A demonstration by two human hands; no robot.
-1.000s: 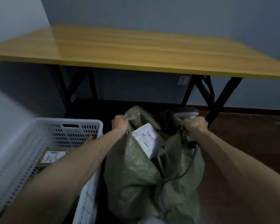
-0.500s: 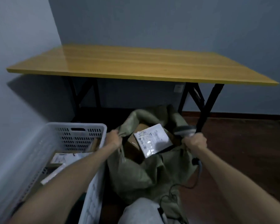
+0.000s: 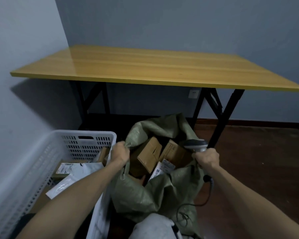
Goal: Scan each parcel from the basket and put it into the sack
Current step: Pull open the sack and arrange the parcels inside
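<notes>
Since a moment ago our labelled parcel has sunk among the boxes in the sack.
Our left hand clenches the sack rim at 9 o'clock; our right hand, at 3, grasps the scanner and seemingly the rim, so its cable could snag. Farther, at 10, more parcels wait in the basket.

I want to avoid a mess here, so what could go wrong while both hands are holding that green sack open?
1. The right hand grips the scanner and seemingly the sack rim together, so the scanner might slip into the sack.
2. The cable loops down beside the sack and could snag.
3. Parcels wait in the basket; if the left hand lets go to fetch one, the soft mouth may sag shut.
</notes>
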